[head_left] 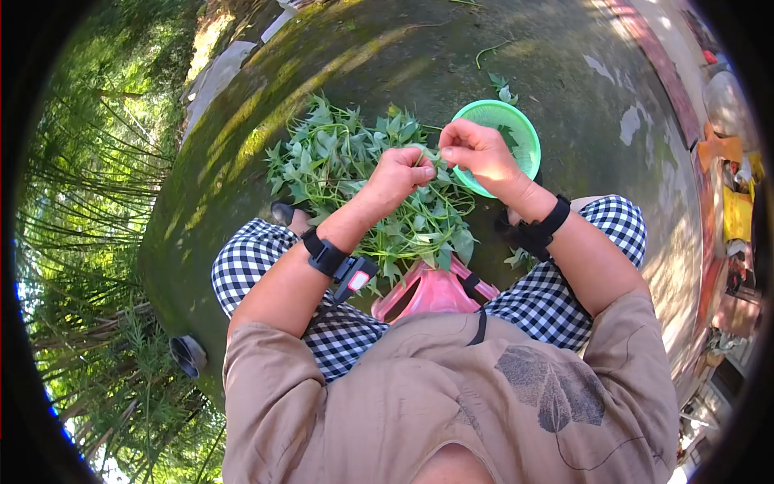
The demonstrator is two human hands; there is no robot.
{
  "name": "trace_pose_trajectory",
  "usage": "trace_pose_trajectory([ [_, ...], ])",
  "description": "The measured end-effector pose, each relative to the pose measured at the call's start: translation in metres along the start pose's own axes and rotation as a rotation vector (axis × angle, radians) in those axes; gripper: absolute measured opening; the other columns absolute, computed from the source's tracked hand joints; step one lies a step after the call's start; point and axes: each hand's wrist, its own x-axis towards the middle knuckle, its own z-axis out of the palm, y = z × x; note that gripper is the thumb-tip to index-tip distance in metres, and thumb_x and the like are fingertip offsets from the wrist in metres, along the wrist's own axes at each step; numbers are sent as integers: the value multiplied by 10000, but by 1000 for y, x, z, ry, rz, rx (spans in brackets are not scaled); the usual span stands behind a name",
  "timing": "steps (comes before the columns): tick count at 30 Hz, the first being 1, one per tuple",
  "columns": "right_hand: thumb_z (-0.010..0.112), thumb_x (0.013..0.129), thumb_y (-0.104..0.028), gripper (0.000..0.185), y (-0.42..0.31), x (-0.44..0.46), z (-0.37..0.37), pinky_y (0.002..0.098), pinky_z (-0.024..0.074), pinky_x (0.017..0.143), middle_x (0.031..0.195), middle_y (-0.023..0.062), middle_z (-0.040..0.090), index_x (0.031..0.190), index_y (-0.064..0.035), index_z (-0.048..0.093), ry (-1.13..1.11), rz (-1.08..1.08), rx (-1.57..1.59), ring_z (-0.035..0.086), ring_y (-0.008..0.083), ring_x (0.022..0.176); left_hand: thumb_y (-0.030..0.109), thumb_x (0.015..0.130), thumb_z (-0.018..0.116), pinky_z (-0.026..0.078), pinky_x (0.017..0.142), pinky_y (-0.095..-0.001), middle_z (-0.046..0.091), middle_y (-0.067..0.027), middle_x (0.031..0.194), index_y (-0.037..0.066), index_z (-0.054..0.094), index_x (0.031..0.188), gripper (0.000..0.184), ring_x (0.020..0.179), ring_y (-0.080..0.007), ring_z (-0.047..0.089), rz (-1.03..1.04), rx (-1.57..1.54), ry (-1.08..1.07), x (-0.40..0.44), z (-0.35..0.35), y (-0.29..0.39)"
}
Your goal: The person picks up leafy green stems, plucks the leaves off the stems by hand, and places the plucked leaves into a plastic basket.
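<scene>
A big heap of leafy green stems (330,153) lies on the ground between my knees. Above its right part, my left hand (401,173) is closed on a thin green stem, thumb against the fingers. Close to its right, my right hand (484,153) pinches at the same stem, with a small gap between the two hands. Beneath and behind my right hand stands a round green basket (528,145) with a dark green leaf inside; the hand and wrist hide part of it.
A pink plastic stool (435,294) is between my thighs, below the heap. Loose leaves (501,87) and a stem (488,55) lie beyond the basket. A dark pot (188,356) stands at the left near bushes. Assorted items line the right edge, including a yellow one (736,214).
</scene>
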Motion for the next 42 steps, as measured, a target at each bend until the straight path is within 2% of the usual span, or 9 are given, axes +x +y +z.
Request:
trace_pose_trajectory([
  [8,640,823,-103,203,-5,16,-77,281,487,687,856,63,639,1013,-46,599,322,239,-295,621,147,762,178,946,557,297,415,-226,562,-7,752,95,572,917,89,524,-91,454,-222,-553,128,5,-30,-14],
  [11,662,788,-160,378,9,14,-71,385,506,810,1052,144,670,1143,-60,580,415,343,-1009,659,280,954,208,976,500,338,461,-254,567,-24,807,106,555,941,122,605,-129,482,-176,-818,53,12,-41,-22],
  [12,668,763,-195,524,5,12,-61,446,472,911,1208,184,622,1252,-67,529,336,380,-961,599,354,1112,211,977,496,345,472,-261,567,-27,807,105,553,946,124,613,-135,483,-155,-864,45,13,-40,-19],
  [14,683,777,-212,401,28,15,-40,396,520,804,1039,164,684,1117,-5,635,33,291,-668,660,301,941,216,980,489,357,499,-280,569,-45,819,103,552,951,133,650,-159,491,-100,-940,2,18,-37,-15],
  [15,685,842,-265,348,15,10,-14,272,492,641,872,54,654,1061,4,653,-87,415,-275,604,127,708,213,979,490,367,511,-286,569,-50,827,98,552,944,135,656,-165,493,-82,-966,-13,19,-33,-11],
  [18,633,906,-411,385,-7,3,30,222,456,573,854,43,652,1044,-51,638,-289,564,122,621,107,661,202,976,493,398,556,-307,569,-63,848,83,552,926,142,676,-185,500,-41,-1012,-18,24,-19,2],
  [31,686,873,-190,212,-2,9,43,232,474,543,795,31,606,992,-50,579,193,547,339,605,123,620,178,978,478,485,733,-431,576,-83,875,55,555,943,150,797,-253,563,56,-1011,143,27,-24,9],
  [34,715,831,-146,357,-15,9,54,242,492,518,942,90,611,1109,1,547,191,477,271,613,149,645,174,982,472,485,734,-429,574,-83,879,53,549,938,150,798,-252,560,50,-1066,142,29,-22,8],
  [42,644,822,-18,290,-6,15,48,253,503,512,835,39,615,1099,4,561,224,394,263,591,110,629,156,986,467,493,709,-451,584,-93,856,53,550,926,145,776,-257,585,82,-1052,221,32,-25,11],
])
